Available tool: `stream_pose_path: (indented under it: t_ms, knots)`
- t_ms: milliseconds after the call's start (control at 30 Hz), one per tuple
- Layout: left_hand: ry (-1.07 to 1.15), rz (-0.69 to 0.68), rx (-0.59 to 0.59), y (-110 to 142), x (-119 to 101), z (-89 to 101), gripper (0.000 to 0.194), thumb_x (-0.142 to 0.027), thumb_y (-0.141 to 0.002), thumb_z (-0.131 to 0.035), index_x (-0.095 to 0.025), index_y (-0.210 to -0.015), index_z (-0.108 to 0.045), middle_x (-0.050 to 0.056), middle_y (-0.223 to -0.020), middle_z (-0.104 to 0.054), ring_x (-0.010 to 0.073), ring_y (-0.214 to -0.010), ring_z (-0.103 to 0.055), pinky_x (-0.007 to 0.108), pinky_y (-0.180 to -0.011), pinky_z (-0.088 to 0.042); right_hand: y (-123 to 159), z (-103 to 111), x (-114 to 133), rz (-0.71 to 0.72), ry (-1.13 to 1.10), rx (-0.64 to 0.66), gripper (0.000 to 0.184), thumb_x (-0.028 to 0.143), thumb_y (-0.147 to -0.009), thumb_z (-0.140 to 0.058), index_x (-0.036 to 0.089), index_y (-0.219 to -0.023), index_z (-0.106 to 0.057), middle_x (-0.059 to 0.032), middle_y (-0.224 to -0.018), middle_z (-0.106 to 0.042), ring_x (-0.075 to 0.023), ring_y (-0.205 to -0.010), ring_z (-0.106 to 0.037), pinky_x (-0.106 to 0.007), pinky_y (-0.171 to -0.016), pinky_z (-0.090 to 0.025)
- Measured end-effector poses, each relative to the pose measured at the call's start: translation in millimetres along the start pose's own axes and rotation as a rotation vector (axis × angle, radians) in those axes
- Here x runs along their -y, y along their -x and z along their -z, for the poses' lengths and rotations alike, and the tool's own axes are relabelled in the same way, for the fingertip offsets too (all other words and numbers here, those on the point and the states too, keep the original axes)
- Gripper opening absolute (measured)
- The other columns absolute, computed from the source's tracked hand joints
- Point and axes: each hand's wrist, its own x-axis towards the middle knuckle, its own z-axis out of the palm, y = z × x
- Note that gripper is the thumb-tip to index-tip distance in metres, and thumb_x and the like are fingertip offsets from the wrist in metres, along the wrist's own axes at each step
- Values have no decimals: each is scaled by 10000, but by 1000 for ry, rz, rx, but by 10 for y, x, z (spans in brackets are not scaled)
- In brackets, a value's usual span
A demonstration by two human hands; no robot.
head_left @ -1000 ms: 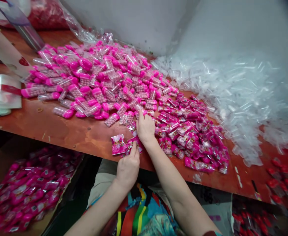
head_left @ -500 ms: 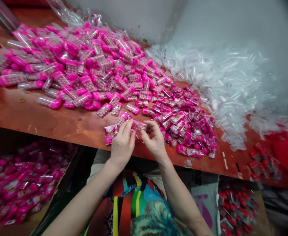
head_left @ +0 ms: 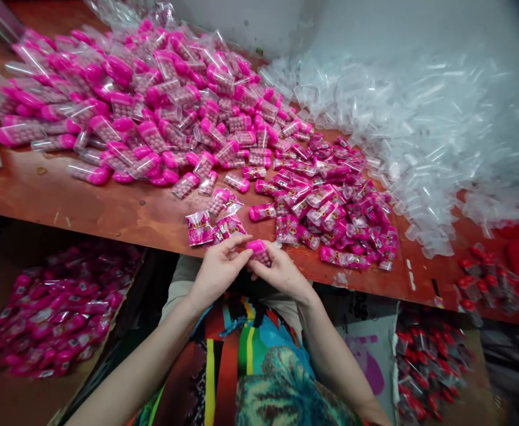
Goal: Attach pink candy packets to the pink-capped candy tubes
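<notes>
Both hands hold one small clear bottle (head_left: 260,253) with a bright pink cap and pale pink beads inside, just over the table's front edge. My left hand (head_left: 219,269) pinches its capped end, thumb and fingertips at the cap. My right hand (head_left: 284,273) grips its right side, partly covering the bottle. Just beyond my left hand lie pink printed wrappers (head_left: 200,228), with another bead-filled bottle (head_left: 217,202) beside them. To the right of these, a pink wrapped bottle (head_left: 262,212) lies at the edge of a heap of wrapped bottles (head_left: 330,207).
A large heap of pink-capped bottles (head_left: 153,112) covers the table's back left. Clear plastic pieces (head_left: 396,130) are piled at the back right. Below the table's front edge stand boxes of pink wrapped items (head_left: 59,313) and red-capped items (head_left: 428,367). More red-capped items (head_left: 490,278) lie far right.
Both hands have drawn back towards me with the bottle, which has turned so its pink cap faces up. The wrappers and a wrapped bottle near the heap are now uncovered.
</notes>
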Motion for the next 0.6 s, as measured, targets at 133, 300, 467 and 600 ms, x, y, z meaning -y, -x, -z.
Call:
stream_pose_path:
  t_ms: [133, 300, 467, 600]
  knots:
    - [-402, -310, -161, -47, 134, 83, 274, -302, -902, -577, -170, -1114, -691, 95, -1072, -734, 220, -955, -697, 370, -885, -554, -202, 30, 21, 113, 117, -226, 96, 259, -831, -573, 203, -909, -583, 16, -788, -630, -144, -705, -607, -273, -679, -492]
    - [-1013, -431, -156, -100, 213, 100, 308, -237, -957, -468, -164, -1190, -656, 137, -1364, -606, 265, -1039, -692, 387, -873, -562, -818, -86, 269, 223, 570, -394, 101, 202, -860, -535, 209, -953, -575, -24, -904, -660, -185, -823, -618, -304, -749, -474]
    - [-1288, -345, -119, -85, 230, 55, 335, -233, -972, -428, -154, -1230, -625, 169, -1375, -589, 225, -753, -726, 318, -602, -557, -1276, -334, 422, 153, 1178, -332, 215, 109, -903, -437, 156, -1059, -576, -148, -1090, -648, -272, -983, -602, -392, -822, -454]
    - [-1258, -382, -110, -75, 235, 2, 336, -228, -977, -411, -149, -1232, -615, 176, -1405, -560, 214, -765, -720, 309, -595, -549, -1370, -351, 397, 120, 1273, -317, 241, 109, -915, -412, 135, -1093, -573, -177, -1069, -661, -286, -962, -607, -410, -823, -439]
